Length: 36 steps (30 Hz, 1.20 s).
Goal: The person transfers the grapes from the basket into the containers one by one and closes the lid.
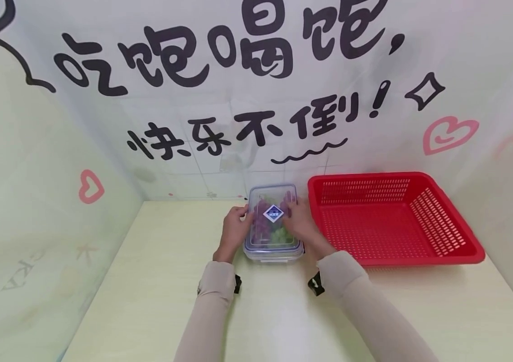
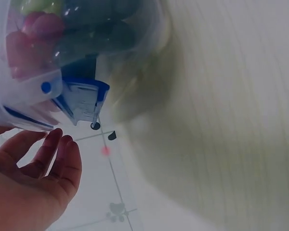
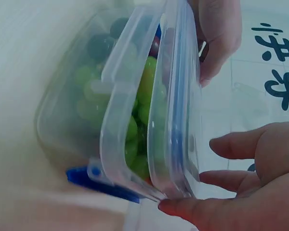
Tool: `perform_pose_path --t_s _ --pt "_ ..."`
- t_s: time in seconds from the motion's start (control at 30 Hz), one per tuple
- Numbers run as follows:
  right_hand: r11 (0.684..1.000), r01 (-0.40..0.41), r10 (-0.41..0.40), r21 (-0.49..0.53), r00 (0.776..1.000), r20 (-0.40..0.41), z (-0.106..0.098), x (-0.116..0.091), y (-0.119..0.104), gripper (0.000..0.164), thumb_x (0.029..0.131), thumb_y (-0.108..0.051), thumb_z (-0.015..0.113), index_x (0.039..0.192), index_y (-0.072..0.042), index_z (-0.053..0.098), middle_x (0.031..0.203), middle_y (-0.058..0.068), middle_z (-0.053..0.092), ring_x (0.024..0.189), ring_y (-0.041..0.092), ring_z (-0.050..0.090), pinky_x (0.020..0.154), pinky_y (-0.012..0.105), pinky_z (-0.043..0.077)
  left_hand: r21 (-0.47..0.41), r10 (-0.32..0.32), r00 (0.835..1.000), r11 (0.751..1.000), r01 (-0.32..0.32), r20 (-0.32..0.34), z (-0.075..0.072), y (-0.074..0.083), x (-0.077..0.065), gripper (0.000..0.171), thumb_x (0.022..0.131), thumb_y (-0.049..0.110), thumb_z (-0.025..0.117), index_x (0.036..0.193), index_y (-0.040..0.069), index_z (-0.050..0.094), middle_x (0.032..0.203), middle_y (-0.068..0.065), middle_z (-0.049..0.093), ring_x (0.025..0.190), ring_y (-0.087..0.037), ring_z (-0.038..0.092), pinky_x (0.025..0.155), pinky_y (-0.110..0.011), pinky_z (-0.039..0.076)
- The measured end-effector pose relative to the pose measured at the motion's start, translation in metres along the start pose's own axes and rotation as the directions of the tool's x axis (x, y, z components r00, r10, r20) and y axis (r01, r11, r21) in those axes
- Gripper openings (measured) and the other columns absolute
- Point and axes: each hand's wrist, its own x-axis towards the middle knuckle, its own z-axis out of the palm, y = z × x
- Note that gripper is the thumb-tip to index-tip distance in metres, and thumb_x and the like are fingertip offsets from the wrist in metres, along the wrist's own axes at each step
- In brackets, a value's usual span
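A clear food container [image 1: 274,259] stands on the table, with green, red and dark grapes [image 3: 131,137] inside. Its clear lid [image 1: 263,192], edged in blue and bearing a diamond label, lies over the top. In the right wrist view a gap shows between lid and rim, so the lid is not flush there. My left hand [image 1: 235,229] holds the lid's left edge, thumb on top and fingers curled by the side. At the opposite edge my right hand [image 1: 303,221] grips the lid with thumb and fingers. Blue-trimmed side latches [image 2: 84,98] [image 3: 101,185] hang outward, unfastened.
Right beside the container sits a red plastic basket [image 1: 388,260] with slotted walls, close to my right forearm. The pale table [image 1: 157,301] ends at a printed backdrop [image 1: 220,176] just behind the container, with side walls left and right.
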Motion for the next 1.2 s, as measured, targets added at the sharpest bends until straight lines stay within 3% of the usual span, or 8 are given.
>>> perform_pose_path --t_s 0.1,0.23,0.47,0.67,0.8,1.03,1.2 --pt "0.999 0.031 -0.03 0.011 0.995 -0.098 0.009 -0.002 0.004 0.044 0.095 -0.003 0.056 0.138 0.007 0.054 0.143 0.029 0.044 0.129 0.04 0.044 0.109 0.051 0.041 0.023 0.012 1.0 1.0 -0.012 -0.009 0.002 -0.001 0.0 0.038 0.095 0.016 0.062 0.13 -0.001 0.063 0.118 -0.02 0.063 0.107 -0.033 0.059 0.091 -0.047 0.05" --pt "0.995 0.078 -0.088 -0.062 0.977 -0.193 0.021 -0.006 0.012 0.046 0.095 -0.002 0.055 0.141 0.005 0.051 0.145 0.028 0.045 0.135 0.043 0.044 0.112 0.053 0.036 0.044 0.003 1.0 0.999 -0.002 -0.017 0.005 -0.002 -0.001 0.04 0.093 0.016 0.063 0.128 -0.002 0.064 0.118 -0.021 0.063 0.107 -0.034 0.061 0.091 -0.047 0.051" --pt "0.991 0.074 -0.097 -0.111 0.969 -0.226 0.033 -0.012 0.029 0.061 0.091 0.007 0.051 0.15 -0.003 0.042 0.155 0.022 0.038 0.142 0.04 0.037 0.113 0.05 0.036 0.065 -0.018 1.0 0.998 0.018 -0.002 0.011 -0.005 -0.004 0.04 0.093 0.019 0.062 0.127 -0.003 0.065 0.116 -0.019 0.061 0.106 -0.032 0.06 0.089 -0.045 0.051" --pt "0.997 0.054 -0.066 -0.057 0.968 -0.241 0.037 -0.01 0.035 0.042 0.101 -0.003 0.047 0.143 0.002 0.05 0.148 0.021 0.044 0.135 0.036 0.045 0.112 0.049 0.038 0.09 -0.004 1.0 0.996 0.006 -0.026 0.012 -0.004 -0.004 0.039 0.094 0.02 0.06 0.124 -0.004 0.065 0.112 -0.017 0.059 0.1 -0.03 0.058 0.086 -0.044 0.051" --pt "0.998 0.067 -0.067 -0.01 0.962 -0.266 0.04 -0.007 0.04 0.036 0.101 -0.001 0.043 0.135 0.006 0.052 0.143 0.021 0.048 0.133 0.036 0.046 0.113 0.047 0.037 0.116 -0.004 1.0 0.993 0.006 -0.018 0.013 -0.002 -0.003 0.039 0.095 0.022 0.059 0.124 -0.004 0.064 0.111 -0.017 0.059 0.098 -0.029 0.057 0.085 -0.044 0.051" --pt "0.997 0.015 0.002 0.07 0.971 -0.238 0.044 -0.005 0.041 0.037 0.102 -0.003 0.041 0.138 0.0 0.049 0.125 0.018 0.058 0.107 0.033 0.059 0.096 0.046 0.051 0.177 0.013 1.0 0.984 -0.008 -0.023 0.011 -0.001 -0.004 0.04 0.094 0.023 0.058 0.122 -0.005 0.065 0.114 -0.018 0.06 0.105 -0.031 0.059 0.092 -0.046 0.051" --pt "0.992 0.0 0.032 0.123 0.965 -0.26 0.046 -0.005 0.043 0.037 0.102 -0.003 0.042 0.138 -0.003 0.05 0.128 0.02 0.059 0.105 0.035 0.061 0.092 0.048 0.052 0.18 -0.007 1.0 0.984 0.009 -0.012 0.01 0.0 -0.004 0.041 0.094 0.025 0.059 0.123 -0.002 0.065 0.115 -0.017 0.061 0.106 -0.03 0.059 0.09 -0.046 0.052"
